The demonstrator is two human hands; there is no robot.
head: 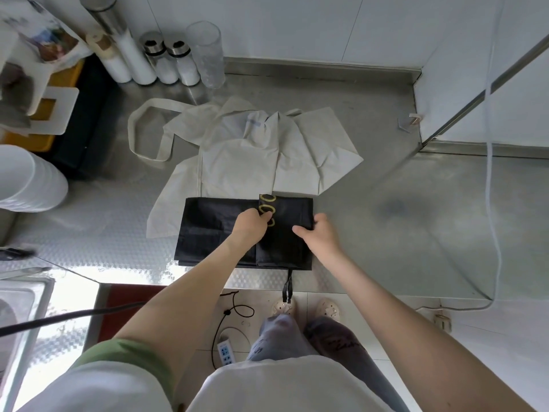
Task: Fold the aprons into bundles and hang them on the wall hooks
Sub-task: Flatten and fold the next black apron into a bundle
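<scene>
A black apron [214,230] with yellow ring prints lies folded into a rectangle near the front edge of the steel counter [386,221]. One black strap [288,285] hangs over the counter's front edge. My left hand [251,226] pinches a folded flap of the black apron beside the yellow rings. Gripping the same apron's right edge is my right hand [319,233], fingers curled round the fold. A cream apron [252,150] lies spread out just behind the black one, its neck loop [142,129] reaching left.
Several white shaker bottles [166,60] and a clear glass [208,55] stand at the back wall. A stack of white bowls [26,179] is at the left, with a yellow bin [59,81] behind. A sink [20,307] sits front left. A white cable [493,203] hangs at the right.
</scene>
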